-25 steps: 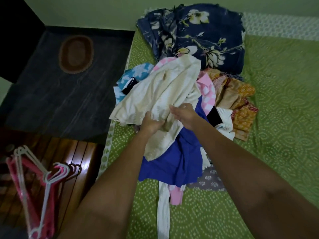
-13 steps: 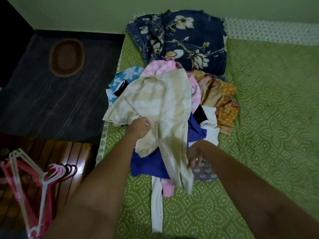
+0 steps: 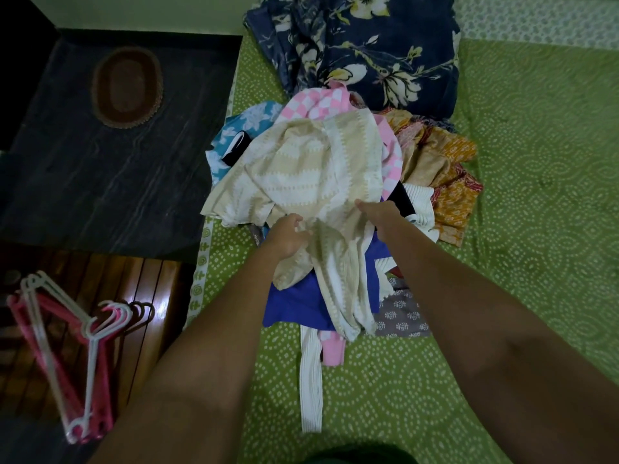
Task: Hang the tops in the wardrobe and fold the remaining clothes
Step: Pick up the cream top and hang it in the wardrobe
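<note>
A cream and white patterned top [image 3: 311, 175] lies on top of a heap of clothes on the green bed [image 3: 536, 229]. My left hand [image 3: 287, 236] grips a bunch of its fabric near the lower edge. My right hand [image 3: 380, 214] holds the same top on its right side, fingers curled into the cloth. Under it lie a blue garment [image 3: 294, 306], a pink checked piece [image 3: 318, 102], a teal flowered piece [image 3: 248, 125], orange printed clothes [image 3: 442, 175] and a white ribbed piece [image 3: 310, 380].
A dark blue flowered cloth [image 3: 368, 45] sits at the head of the bed. Several pink and white hangers [image 3: 67, 346] lie on a wooden surface [image 3: 140, 296] at lower left. A dark floor with an oval mat [image 3: 127, 87] is left of the bed.
My right hand moved back up from the lower right of the heap and took hold of the cream top again. The top has spread wider over the pile. My left hand kept its grip.
</note>
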The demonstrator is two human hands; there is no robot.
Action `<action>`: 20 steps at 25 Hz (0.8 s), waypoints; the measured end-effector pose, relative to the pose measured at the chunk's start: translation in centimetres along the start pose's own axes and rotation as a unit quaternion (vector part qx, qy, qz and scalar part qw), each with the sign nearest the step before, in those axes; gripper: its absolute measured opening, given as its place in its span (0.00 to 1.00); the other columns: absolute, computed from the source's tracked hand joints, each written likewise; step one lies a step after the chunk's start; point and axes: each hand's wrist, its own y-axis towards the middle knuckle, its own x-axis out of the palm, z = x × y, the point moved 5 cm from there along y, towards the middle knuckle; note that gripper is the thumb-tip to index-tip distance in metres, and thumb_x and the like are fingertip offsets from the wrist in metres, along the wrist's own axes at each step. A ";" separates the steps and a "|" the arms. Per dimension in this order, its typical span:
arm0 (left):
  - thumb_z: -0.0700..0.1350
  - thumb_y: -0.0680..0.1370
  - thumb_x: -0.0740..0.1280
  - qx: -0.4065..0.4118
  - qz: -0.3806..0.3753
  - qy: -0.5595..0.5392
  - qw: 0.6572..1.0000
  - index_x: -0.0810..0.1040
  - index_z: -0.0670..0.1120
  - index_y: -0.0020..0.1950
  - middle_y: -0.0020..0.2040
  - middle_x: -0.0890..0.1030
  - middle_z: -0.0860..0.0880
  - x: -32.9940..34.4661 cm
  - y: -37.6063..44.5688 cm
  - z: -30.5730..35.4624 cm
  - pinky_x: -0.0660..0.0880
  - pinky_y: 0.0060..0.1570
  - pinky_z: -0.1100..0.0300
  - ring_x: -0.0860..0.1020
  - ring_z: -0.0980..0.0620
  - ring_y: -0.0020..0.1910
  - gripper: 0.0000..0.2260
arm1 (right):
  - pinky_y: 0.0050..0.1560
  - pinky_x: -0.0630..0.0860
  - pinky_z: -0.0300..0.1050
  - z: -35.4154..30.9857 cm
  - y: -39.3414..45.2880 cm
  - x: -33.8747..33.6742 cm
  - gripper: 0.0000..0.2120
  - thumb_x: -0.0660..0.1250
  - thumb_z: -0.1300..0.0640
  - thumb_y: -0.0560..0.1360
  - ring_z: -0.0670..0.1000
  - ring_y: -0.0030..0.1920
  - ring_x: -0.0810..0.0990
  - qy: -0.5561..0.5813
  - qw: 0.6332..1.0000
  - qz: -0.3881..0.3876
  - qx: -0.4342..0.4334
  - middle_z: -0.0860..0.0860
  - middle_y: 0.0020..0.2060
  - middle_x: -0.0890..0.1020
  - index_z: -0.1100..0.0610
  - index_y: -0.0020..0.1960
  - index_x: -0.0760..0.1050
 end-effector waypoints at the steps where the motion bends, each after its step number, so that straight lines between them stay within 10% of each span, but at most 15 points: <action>1: 0.48 0.80 0.64 -0.005 0.020 -0.011 1.000 0.66 0.42 0.71 0.69 0.70 0.44 -0.6 0.0 0.1 0.69 0.56 0.58 0.71 0.45 0.65 0.22 | 0.63 0.71 0.56 0.1 0.2 -0.4 0.42 0.70 0.39 0.70 0.60 0.66 0.67 -0.054 0.998 0.014 0.013 0.59 0.69 0.65 0.60 0.74 0.58; 4: 0.47 0.80 0.63 -0.002 0.047 -0.040 0.998 0.69 0.42 0.69 0.67 0.72 0.44 -1.3 0.1 0.3 0.74 0.56 0.52 0.73 0.44 0.61 0.19 | 0.55 0.75 0.52 0.9 0.7 -0.4 0.37 0.71 0.41 0.71 0.57 0.57 0.73 -0.031 0.999 0.003 0.039 0.60 0.60 0.69 0.58 0.71 0.60; 8: 0.47 0.81 0.62 0.003 0.043 -0.089 0.995 0.71 0.42 0.68 0.66 0.72 0.45 -0.4 -0.4 0.4 0.73 0.60 0.50 0.72 0.46 0.63 0.17 | 0.34 0.70 0.40 1.0 0.1 0.3 0.11 0.73 0.61 0.72 0.48 0.27 0.68 0.107 0.993 -0.053 0.008 0.54 0.30 0.72 0.60 0.37 0.71; 12: 0.54 0.78 0.65 0.016 0.083 -0.191 0.978 0.70 0.44 0.69 0.63 0.73 0.48 -0.8 -1.5 3.9 0.73 0.60 0.53 0.74 0.48 0.62 0.22 | 0.27 0.69 0.41 -1.8 -5.1 2.2 0.23 0.70 0.69 0.70 0.48 0.26 0.71 0.130 0.962 -0.202 -0.132 0.58 0.35 0.75 0.55 0.60 0.68; 17: 0.44 0.78 0.64 -0.009 0.138 -0.172 0.975 0.56 0.44 0.76 0.65 0.72 0.44 -3.2 -4.2 8.9 0.70 0.52 0.58 0.73 0.44 0.61 0.29 | 0.40 0.78 0.37 -3.8 -14.9 3.6 0.15 0.62 0.74 0.74 0.46 0.37 0.81 -0.045 0.889 -0.409 -0.202 0.51 0.37 0.82 0.55 0.48 0.76; 20: 0.39 0.81 0.56 -0.006 0.227 -0.082 0.970 0.69 0.41 0.69 0.65 0.74 0.40 -6.3 -7.4 10.0 0.69 0.58 0.56 0.72 0.41 0.63 0.17 | 0.43 0.77 0.37 -5.0 -16.8 0.4 0.15 0.62 0.69 0.75 0.45 0.37 0.81 0.014 0.909 -0.349 -0.225 0.50 0.40 0.84 0.50 0.50 0.79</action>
